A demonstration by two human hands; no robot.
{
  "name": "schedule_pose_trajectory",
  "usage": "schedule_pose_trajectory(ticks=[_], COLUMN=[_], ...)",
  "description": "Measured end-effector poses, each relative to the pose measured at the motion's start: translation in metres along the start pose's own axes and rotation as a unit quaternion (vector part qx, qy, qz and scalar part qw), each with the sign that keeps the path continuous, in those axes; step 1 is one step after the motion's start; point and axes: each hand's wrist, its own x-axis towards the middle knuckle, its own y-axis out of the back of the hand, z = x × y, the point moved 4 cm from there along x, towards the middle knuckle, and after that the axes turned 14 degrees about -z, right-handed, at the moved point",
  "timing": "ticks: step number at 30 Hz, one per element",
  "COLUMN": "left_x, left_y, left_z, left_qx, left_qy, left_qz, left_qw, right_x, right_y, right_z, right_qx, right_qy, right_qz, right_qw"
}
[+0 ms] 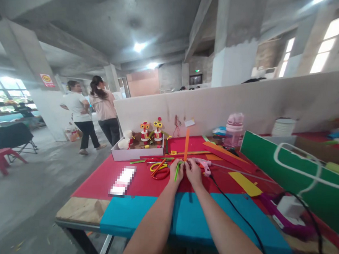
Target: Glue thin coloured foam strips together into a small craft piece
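Work pos.: above red sheet [94, 184], approx. ctr of table [79, 210], both hands close together, w/ fingertips nearly meeting.

L hand [175, 168]: closed round green strip [176, 172]. Near end projecting from grip toward near edge, w/ slight lean to L.

R hand [194, 170]: fingers bent inward at base of orange strip [187, 141]. Pinch itself hidden at this res.; impossible to tell whether gripping or only touching.

Key relation: orange strip upright, just to far side of fingertips, lower end btwn both hands. Long axis approx. vert., rising well above knuckles. Green strip w/ long axis running approx. near-far, hence roughly crosswise to orange strip. Contact btwn strips: not discernible, masked by fingers. Nearer to orange base: R hand, judged by small margin only. Nearer to green strip: L hand, in direct contact.

Adj. items: pink glue gun [206, 167] just R of R hand, w/ black cable [233, 207] running off to near R. Scissors [159, 170] just L of L hand, on red sheet. Yellow sheet [245, 184] farther R. Box [137, 154] at far L, w/ small figures [157, 135] inside. Blue cloth [137, 215] along near edge, below forearms.
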Motion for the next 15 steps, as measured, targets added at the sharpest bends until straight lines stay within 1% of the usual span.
schedule_pose_trajectory(ticks=[4, 8, 11, 15], left_x=[0.002, 0.003, 0.003, 0.001], left_y=[0.005, 0.007, 0.006, 0.005], left_z=[-0.005, -0.009, -0.013, -0.013], left_qx=[-0.003, -0.026, -0.049, -0.050], left_qy=[0.006, -0.002, 0.008, 0.018], left_qz=[-0.012, -0.001, 0.003, -0.012], left_qw=[1.000, 1.000, 0.999, 0.999], right_x=[0.003, 0.005, 0.006, 0.005], right_y=[-0.006, -0.009, -0.008, -0.004], right_z=[0.001, 0.003, 0.004, 0.005], right_qx=[-0.021, -0.026, -0.018, 0.002], right_qy=[0.017, 0.022, 0.029, 0.034], right_qz=[-0.020, -0.017, -0.026, -0.040], right_qw=[0.999, 0.999, 0.999, 0.999])
